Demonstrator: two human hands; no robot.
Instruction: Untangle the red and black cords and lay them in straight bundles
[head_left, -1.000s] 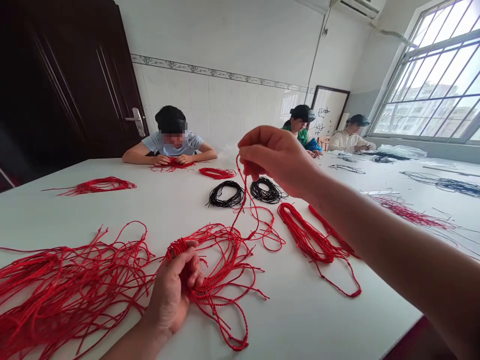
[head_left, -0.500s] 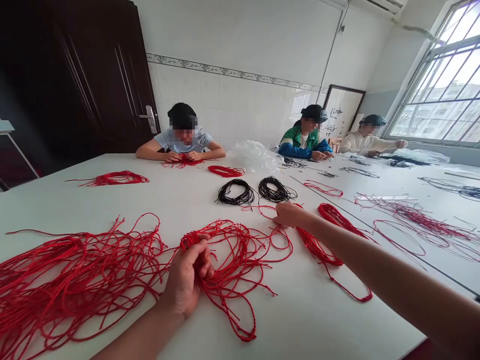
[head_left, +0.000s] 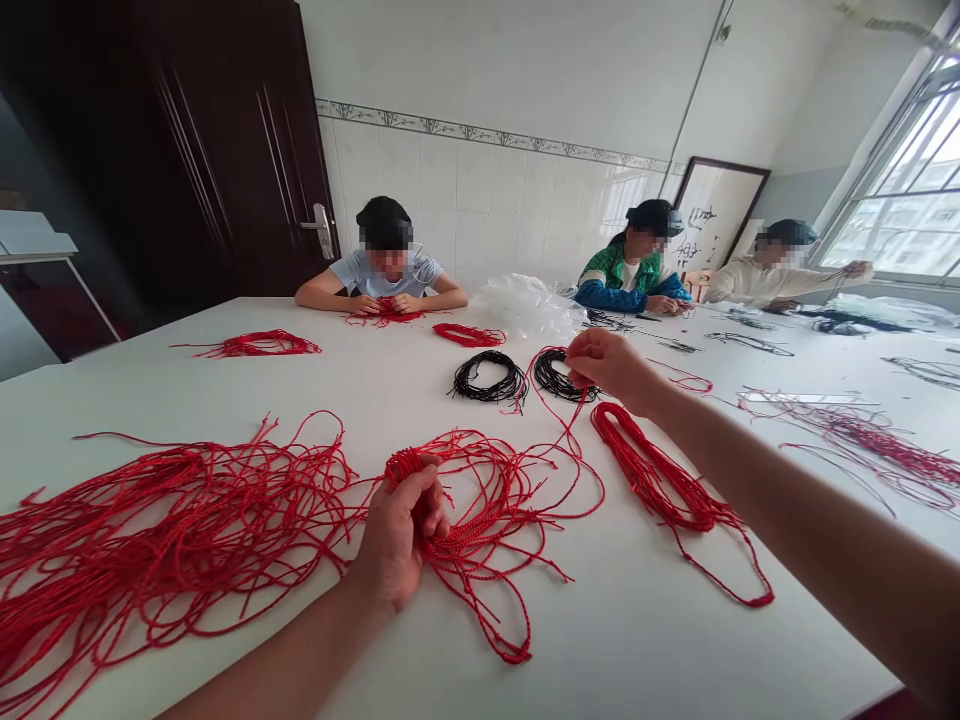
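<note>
Over the table (head_left: pixel 637 640), the right hand (head_left: pixel 609 368) pinches a red cord (head_left: pixel 579 408); crossing strands (head_left: pixel 517 475) could snag it, loosening the bundle (head_left: pixel 461 545) the left hand (head_left: pixel 401 525) grips.

The left hand (head_left: pixel 401 535) curls in a grip; the right hand (head_left: pixel 611 370) pinches, farther forward.

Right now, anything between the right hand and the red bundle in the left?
Nothing solid visible. Only loose red cord, pinched by the right hand, spans the gap toward the red bundle in the left hand. A black coil shows behind the right fingertips, not in the way.
</note>
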